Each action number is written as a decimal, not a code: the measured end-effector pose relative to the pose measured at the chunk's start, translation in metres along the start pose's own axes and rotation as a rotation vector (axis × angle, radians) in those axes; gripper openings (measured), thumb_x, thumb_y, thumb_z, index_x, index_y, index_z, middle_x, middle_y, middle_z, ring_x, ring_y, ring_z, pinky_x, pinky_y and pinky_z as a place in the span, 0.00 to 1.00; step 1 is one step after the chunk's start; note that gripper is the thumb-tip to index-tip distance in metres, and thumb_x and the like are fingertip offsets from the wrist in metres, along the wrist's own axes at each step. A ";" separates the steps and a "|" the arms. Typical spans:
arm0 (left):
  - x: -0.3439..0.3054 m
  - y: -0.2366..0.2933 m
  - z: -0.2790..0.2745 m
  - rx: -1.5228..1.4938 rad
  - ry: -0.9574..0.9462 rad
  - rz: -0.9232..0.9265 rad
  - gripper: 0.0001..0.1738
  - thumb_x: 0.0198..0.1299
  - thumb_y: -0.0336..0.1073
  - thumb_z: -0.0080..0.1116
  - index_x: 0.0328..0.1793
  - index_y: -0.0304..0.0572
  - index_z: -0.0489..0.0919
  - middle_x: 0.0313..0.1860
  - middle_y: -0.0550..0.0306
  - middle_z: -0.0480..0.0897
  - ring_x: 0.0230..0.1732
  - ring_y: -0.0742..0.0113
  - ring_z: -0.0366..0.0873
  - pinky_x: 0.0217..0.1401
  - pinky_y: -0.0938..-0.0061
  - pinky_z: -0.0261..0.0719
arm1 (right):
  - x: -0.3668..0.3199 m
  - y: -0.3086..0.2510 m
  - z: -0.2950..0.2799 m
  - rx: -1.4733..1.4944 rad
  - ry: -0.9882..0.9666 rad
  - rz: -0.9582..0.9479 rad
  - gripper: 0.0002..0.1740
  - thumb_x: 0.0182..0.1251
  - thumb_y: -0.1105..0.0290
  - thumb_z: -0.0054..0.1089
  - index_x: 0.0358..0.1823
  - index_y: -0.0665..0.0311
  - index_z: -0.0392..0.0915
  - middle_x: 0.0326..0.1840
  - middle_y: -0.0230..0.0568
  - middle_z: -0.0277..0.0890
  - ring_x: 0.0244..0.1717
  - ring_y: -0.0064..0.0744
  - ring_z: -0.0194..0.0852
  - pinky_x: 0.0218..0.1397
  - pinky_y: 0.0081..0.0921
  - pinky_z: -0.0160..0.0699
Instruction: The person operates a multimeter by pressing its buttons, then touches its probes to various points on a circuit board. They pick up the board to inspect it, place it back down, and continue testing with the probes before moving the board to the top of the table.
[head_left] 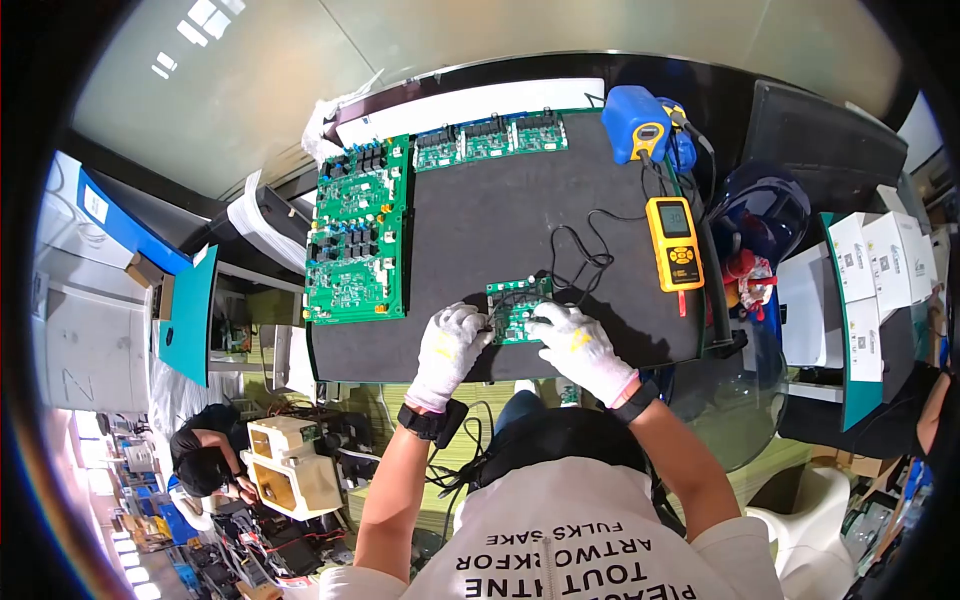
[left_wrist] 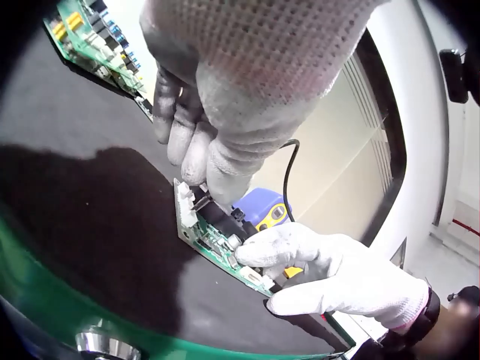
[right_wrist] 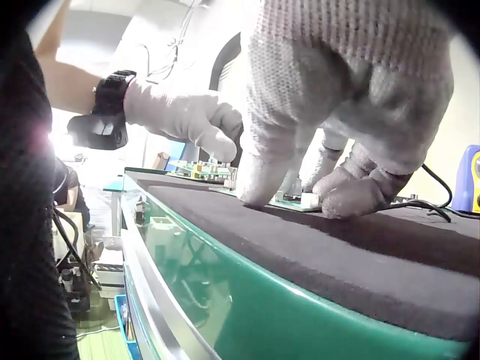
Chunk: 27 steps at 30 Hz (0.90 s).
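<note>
A small green circuit board (head_left: 513, 325) lies near the front edge of the dark mat, between my two gloved hands. My left hand (head_left: 453, 345) is at its left edge, fingertips and thumb together around the end of a thin black lead (head_left: 520, 292) that crosses the board. In the left wrist view those fingertips sit right at the board's corner, by a white connector (left_wrist: 187, 204); the grip is partly hidden. My right hand (head_left: 585, 348) holds the board's right side between thumb and fingers. The lead loops back over the mat toward a yellow handheld meter (head_left: 678, 245).
Two large green circuit boards (head_left: 357, 235) lie at the left of the mat (head_left: 480, 220). A row of smaller boards (head_left: 490, 140) stands along the back. A blue and yellow station (head_left: 635, 125) is at the back right. Another person (head_left: 212, 455) is at the lower left.
</note>
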<state>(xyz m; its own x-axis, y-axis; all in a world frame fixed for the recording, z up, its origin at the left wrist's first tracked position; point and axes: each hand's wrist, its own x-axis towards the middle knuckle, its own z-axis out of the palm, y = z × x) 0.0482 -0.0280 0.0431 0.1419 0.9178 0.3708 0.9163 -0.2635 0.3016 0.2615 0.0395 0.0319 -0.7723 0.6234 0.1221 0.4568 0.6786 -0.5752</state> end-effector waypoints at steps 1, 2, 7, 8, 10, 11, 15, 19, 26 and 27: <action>0.000 0.000 0.000 0.003 -0.005 0.004 0.16 0.36 0.33 0.70 0.33 0.41 0.77 0.37 0.52 0.79 0.43 0.51 0.78 0.48 0.61 0.76 | 0.000 0.000 0.000 0.010 -0.006 -0.005 0.20 0.47 0.70 0.63 0.46 0.55 0.77 0.53 0.34 0.68 0.47 0.41 0.71 0.46 0.35 0.77; -0.001 0.001 0.000 -0.002 -0.022 -0.013 0.15 0.38 0.32 0.69 0.33 0.41 0.77 0.36 0.52 0.80 0.42 0.51 0.78 0.47 0.61 0.76 | -0.001 0.001 0.001 0.013 -0.004 -0.002 0.20 0.47 0.70 0.63 0.46 0.55 0.77 0.53 0.34 0.68 0.47 0.41 0.71 0.46 0.35 0.77; 0.000 0.001 0.003 -0.015 -0.076 -0.076 0.12 0.42 0.32 0.66 0.33 0.41 0.76 0.32 0.52 0.80 0.38 0.52 0.78 0.43 0.62 0.76 | 0.000 0.002 0.002 0.020 -0.011 0.009 0.20 0.47 0.70 0.63 0.45 0.56 0.77 0.52 0.35 0.68 0.48 0.40 0.71 0.46 0.35 0.77; 0.000 0.001 0.001 -0.035 -0.085 -0.093 0.12 0.43 0.31 0.66 0.33 0.40 0.76 0.32 0.52 0.80 0.37 0.51 0.78 0.42 0.61 0.76 | 0.001 0.003 0.001 0.024 -0.011 0.004 0.20 0.47 0.70 0.63 0.45 0.56 0.77 0.52 0.35 0.68 0.48 0.40 0.71 0.46 0.35 0.77; -0.001 0.002 0.001 -0.053 -0.101 -0.113 0.11 0.43 0.31 0.65 0.34 0.40 0.76 0.31 0.51 0.80 0.36 0.50 0.78 0.40 0.61 0.76 | 0.001 0.005 0.001 0.067 -0.015 -0.018 0.19 0.47 0.70 0.63 0.45 0.56 0.77 0.51 0.35 0.68 0.49 0.40 0.70 0.46 0.34 0.77; -0.003 0.001 0.002 -0.082 -0.102 -0.144 0.11 0.44 0.31 0.65 0.34 0.40 0.76 0.31 0.50 0.80 0.35 0.49 0.78 0.39 0.61 0.75 | 0.001 0.005 0.002 0.073 -0.016 -0.019 0.19 0.47 0.70 0.63 0.45 0.56 0.77 0.51 0.35 0.68 0.49 0.40 0.70 0.46 0.34 0.77; -0.007 0.001 0.008 -0.114 -0.083 -0.210 0.10 0.47 0.32 0.63 0.35 0.39 0.76 0.30 0.49 0.79 0.35 0.49 0.77 0.38 0.60 0.75 | 0.003 0.005 0.002 0.071 -0.037 0.008 0.19 0.47 0.70 0.63 0.45 0.56 0.77 0.51 0.34 0.68 0.48 0.40 0.70 0.46 0.34 0.77; -0.008 0.004 0.006 -0.189 -0.093 -0.279 0.09 0.50 0.33 0.63 0.36 0.40 0.76 0.31 0.49 0.79 0.35 0.49 0.77 0.38 0.60 0.75 | 0.002 0.007 0.004 0.062 0.000 -0.017 0.19 0.47 0.70 0.63 0.45 0.56 0.77 0.51 0.34 0.68 0.46 0.40 0.70 0.45 0.34 0.78; -0.009 0.005 0.009 -0.153 -0.083 -0.307 0.08 0.53 0.33 0.61 0.38 0.41 0.77 0.31 0.51 0.81 0.33 0.51 0.78 0.35 0.63 0.76 | 0.003 0.008 0.008 0.047 -0.004 -0.008 0.19 0.46 0.70 0.62 0.45 0.56 0.77 0.51 0.33 0.68 0.45 0.39 0.70 0.45 0.34 0.78; -0.010 0.004 0.010 -0.153 -0.080 -0.301 0.09 0.53 0.34 0.61 0.39 0.41 0.77 0.31 0.51 0.81 0.32 0.51 0.79 0.35 0.64 0.76 | 0.002 0.008 0.009 0.039 0.000 -0.006 0.19 0.46 0.70 0.62 0.45 0.56 0.77 0.51 0.33 0.68 0.45 0.39 0.70 0.44 0.34 0.78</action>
<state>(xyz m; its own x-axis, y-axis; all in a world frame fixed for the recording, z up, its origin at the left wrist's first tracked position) 0.0546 -0.0352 0.0322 -0.0916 0.9799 0.1773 0.8559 -0.0135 0.5170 0.2595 0.0431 0.0202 -0.7750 0.6193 0.1260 0.4344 0.6669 -0.6054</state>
